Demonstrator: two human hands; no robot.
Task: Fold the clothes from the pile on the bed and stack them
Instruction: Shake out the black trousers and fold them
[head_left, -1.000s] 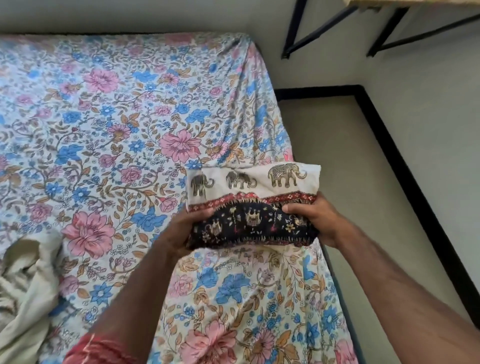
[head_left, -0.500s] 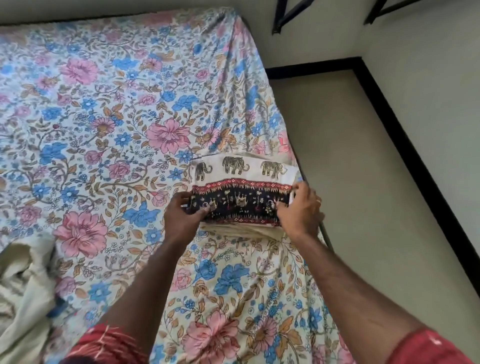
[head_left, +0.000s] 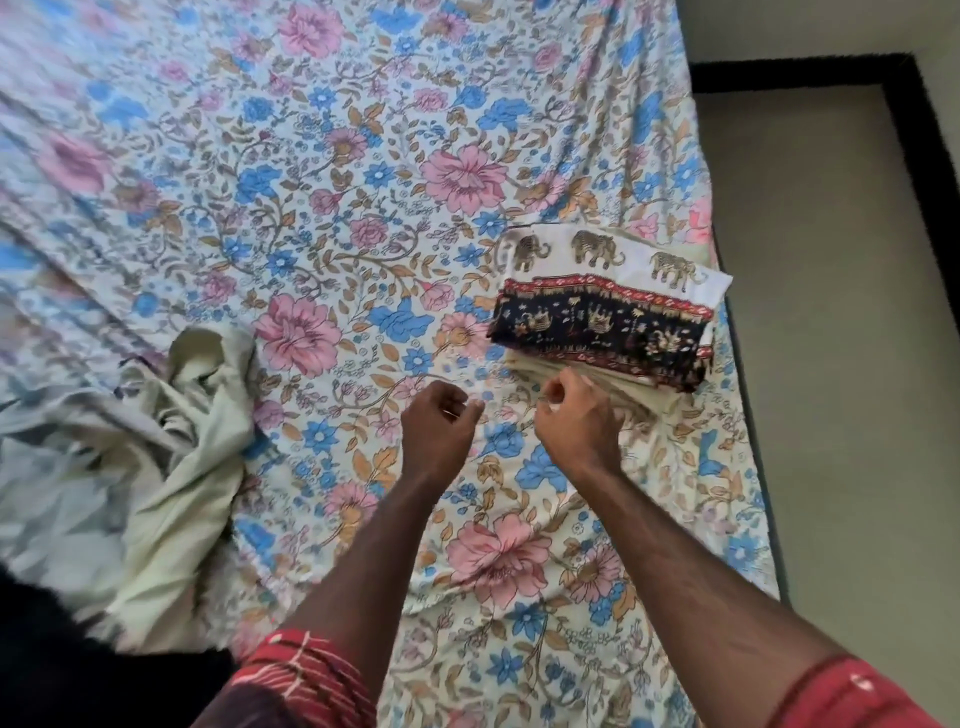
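Folded elephant-print garment (head_left: 608, 301), white band with brown elephants above a red-trimmed dark navy band: lying flat near the right edge of the bed, long axis running left to right and tilted slightly down toward the right; white band on the far side, navy band toward the viewer. Resting on top of a folded cream cloth (head_left: 613, 387), whose layered edge shows along the near side of the stack. Stack set on the floral bedsheet (head_left: 363, 208), pale ground with pink and blue flowers and tan leaves.

Right hand (head_left: 576, 421): just in front of the stack, fingers curled inward, knuckles at or against the near edge of the cream cloth; actual contact or grasp of that edge not resolvable. Left hand (head_left: 439, 431): just left of the right hand, above bare sheet, fingers loosely curled, nothing held, apart from the stack. Red patterned sleeves (head_left: 306, 675) at both upper arms.

Crumpled pale green and white clothes pile (head_left: 156, 452): at the left of the bed, well apart from the stack, unfolded, blurred at the far left. Beige floor with black border strip (head_left: 810, 312) to the right of the bed.
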